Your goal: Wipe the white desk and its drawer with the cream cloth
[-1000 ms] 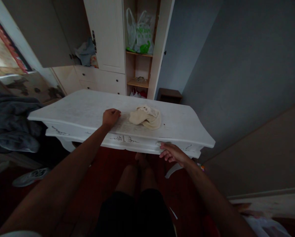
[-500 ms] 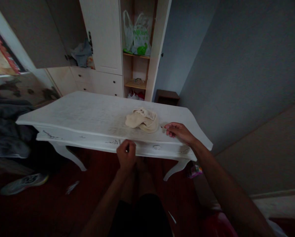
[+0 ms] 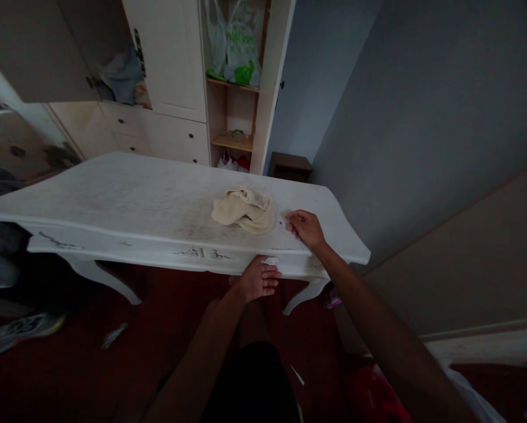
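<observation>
A white table (image 3: 113, 200) with carved drawer fronts stands before me. A crumpled cream cloth (image 3: 244, 210) lies on its top, right of centre. My right hand (image 3: 305, 227) rests on the tabletop just right of the cloth, fingers curled down onto the surface near a small dark speck. My left hand (image 3: 258, 279) is below the table's front edge, fingers held together and extended at the drawer knob (image 3: 271, 261), touching or just under it.
A cream wardrobe (image 3: 170, 64) with open shelves and plastic bags (image 3: 232, 47) stands behind the table. A dark stool (image 3: 289, 165) sits by the grey wall. A shoe (image 3: 16, 332) and scraps lie on the red floor at left.
My left hand has moved right along the drawer front to the knob under the cloth. My right hand stays on the tabletop beside the cloth. The view has shifted right.
</observation>
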A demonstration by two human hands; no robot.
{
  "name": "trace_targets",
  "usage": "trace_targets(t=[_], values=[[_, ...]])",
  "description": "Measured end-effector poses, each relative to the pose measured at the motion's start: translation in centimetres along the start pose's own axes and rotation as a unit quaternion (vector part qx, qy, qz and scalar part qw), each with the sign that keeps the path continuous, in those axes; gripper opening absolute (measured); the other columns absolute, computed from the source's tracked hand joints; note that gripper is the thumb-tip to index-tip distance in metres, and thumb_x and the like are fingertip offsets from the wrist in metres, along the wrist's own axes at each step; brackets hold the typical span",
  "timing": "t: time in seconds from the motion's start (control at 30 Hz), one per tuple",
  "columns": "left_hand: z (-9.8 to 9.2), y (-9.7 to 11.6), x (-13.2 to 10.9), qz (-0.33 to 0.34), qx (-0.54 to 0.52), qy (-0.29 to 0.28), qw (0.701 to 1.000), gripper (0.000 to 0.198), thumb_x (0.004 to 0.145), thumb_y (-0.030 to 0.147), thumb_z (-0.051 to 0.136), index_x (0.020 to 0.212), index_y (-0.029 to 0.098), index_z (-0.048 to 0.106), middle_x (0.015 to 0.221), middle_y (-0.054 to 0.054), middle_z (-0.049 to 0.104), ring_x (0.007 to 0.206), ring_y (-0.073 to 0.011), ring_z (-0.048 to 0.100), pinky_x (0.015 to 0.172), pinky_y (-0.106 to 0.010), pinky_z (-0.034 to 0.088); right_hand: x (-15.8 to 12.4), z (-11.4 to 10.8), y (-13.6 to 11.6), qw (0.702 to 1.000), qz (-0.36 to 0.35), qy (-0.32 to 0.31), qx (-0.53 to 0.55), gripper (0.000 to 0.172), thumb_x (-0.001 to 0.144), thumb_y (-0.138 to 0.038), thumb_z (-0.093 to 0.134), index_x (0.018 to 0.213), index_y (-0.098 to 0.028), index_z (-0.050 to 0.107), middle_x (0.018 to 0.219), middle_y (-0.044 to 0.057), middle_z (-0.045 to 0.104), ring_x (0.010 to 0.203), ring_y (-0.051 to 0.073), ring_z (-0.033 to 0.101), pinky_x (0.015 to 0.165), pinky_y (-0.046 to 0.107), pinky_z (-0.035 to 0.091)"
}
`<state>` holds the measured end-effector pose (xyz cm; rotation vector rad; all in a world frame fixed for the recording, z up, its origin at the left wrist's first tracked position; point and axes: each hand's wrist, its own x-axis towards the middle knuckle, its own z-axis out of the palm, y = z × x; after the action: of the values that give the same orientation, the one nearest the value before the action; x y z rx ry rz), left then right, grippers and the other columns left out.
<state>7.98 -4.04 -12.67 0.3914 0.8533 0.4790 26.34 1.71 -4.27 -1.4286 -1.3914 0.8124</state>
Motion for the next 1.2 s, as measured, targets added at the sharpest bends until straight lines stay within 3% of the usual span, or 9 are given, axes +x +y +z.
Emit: trace_targets(t=[0.17,0.27,0.4,0.7,0.9,0.97,1.03,1.13,1.2], values=[[1.3,-0.5,0.7,0.052,-0.004,0.027,0.998,0.029,0.09,0.038,0.05,0.086,0.013,0.064,0.072,-0.003,0.067,0.053,-0.0109,0.056,0.057,-0.024,0.045,-0.1,-0.1,-0.2,1.0,0.003,0.007,0.005,0.051,0.082,-0.07,0.055,0.078,-0.02,0.062,0.055,0.0,0.059,0.041,0.009,0.045,0.034,0.019,0.033],[1.7,-1.1,0.5,0.071,0.007,0.056,0.996,0.034,0.088,0.044,0.052,0.076,0.014,0.063,0.054,0.002,0.054,0.043,-0.0087,0.044,0.05,-0.022,0.037,-0.1,-0.1,-0.3,0.999,0.004,0.027,0.02,0.058,0.081,-0.079,0.049,0.087,-0.022,0.059,0.056,0.0,0.06,0.042,0.01,0.046,0.035,0.02,0.034],[1.6,-3.4,-0.8,0.095,0.042,0.068,0.992,0.039,0.084,0.05,0.053,0.071,0.015,0.063,0.048,0.004,0.049,0.039,-0.008,0.039,0.044,-0.021,0.031,0.0,-0.1,-0.3,0.999,0.006,0.028,0.023,0.062,0.08,-0.082,0.048,0.086,-0.022,0.059,0.056,-0.001,0.059,0.041,0.01,0.046,0.034,0.02,0.034],[0.2,-12.6,-4.9,0.101,0.037,0.077,0.991,0.052,0.062,0.068,0.064,0.071,0.017,0.065,0.049,0.001,0.053,0.038,-0.009,0.044,0.038,-0.022,0.033,0.1,-0.1,0.1,0.998,-0.004,0.021,0.059,0.066,0.077,-0.084,0.051,0.078,-0.019,0.061,0.052,0.0,0.058,0.039,0.009,0.044,0.033,0.02,0.032],[-1.6,-20.0,-5.8,0.062,0.041,0.081,0.994,0.061,0.05,0.087,0.059,0.074,0.032,0.067,0.051,-0.004,0.054,0.044,-0.0239,0.056,0.03,-0.029,0.031,-0.1,-0.1,0.0,0.999,-0.002,0.03,0.045,0.069,0.078,-0.087,0.045,0.083,-0.02,0.06,0.055,0.001,0.06,0.04,0.01,0.045,0.034,0.022,0.033],[-1.7,-21.6,-6.4,0.051,0.043,0.078,0.995,0.062,0.051,0.089,0.059,0.08,0.035,0.068,0.054,-0.005,0.056,0.05,-0.0282,0.061,0.031,-0.031,0.033,-0.1,0.0,0.1,0.999,-0.006,0.03,0.038,0.069,0.077,-0.087,0.045,0.083,-0.02,0.06,0.055,0.001,0.06,0.04,0.01,0.045,0.035,0.022,0.034],[-1.7,-22.7,-7.2,0.037,0.046,0.074,0.996,0.062,0.061,0.087,0.058,0.093,0.034,0.069,0.066,-0.006,0.063,0.061,-0.0284,0.066,0.037,-0.033,0.043,-0.1,0.0,0.1,0.999,-0.008,0.031,0.024,0.068,0.077,-0.087,0.045,0.083,-0.021,0.059,0.055,0.001,0.06,0.04,0.01,0.045,0.035,0.022,0.033],[-1.7,-23.4,-8.6,0.015,0.048,0.065,0.997,0.047,0.084,0.063,0.063,0.116,0.028,0.064,0.101,-0.008,0.069,0.089,-0.0256,0.068,0.061,-0.037,0.057,-0.1,0.1,0.2,1.0,-0.009,0.029,0.004,0.065,0.077,-0.086,0.046,0.082,-0.022,0.058,0.055,-0.001,0.059,0.04,0.01,0.044,0.036,0.022,0.032],[-1.9,-23.6,-9.5,0.004,0.047,0.059,0.997,0.039,0.087,0.048,0.067,0.12,0.028,0.062,0.118,-0.009,0.065,0.104,-0.0268,0.064,0.073,-0.041,0.059,-0.2,0.2,0.2,1.0,-0.011,0.024,-0.008,0.063,0.077,-0.084,0.048,0.083,-0.022,0.059,0.055,-0.002,0.058,0.041,0.01,0.045,0.036,0.021,0.031]])
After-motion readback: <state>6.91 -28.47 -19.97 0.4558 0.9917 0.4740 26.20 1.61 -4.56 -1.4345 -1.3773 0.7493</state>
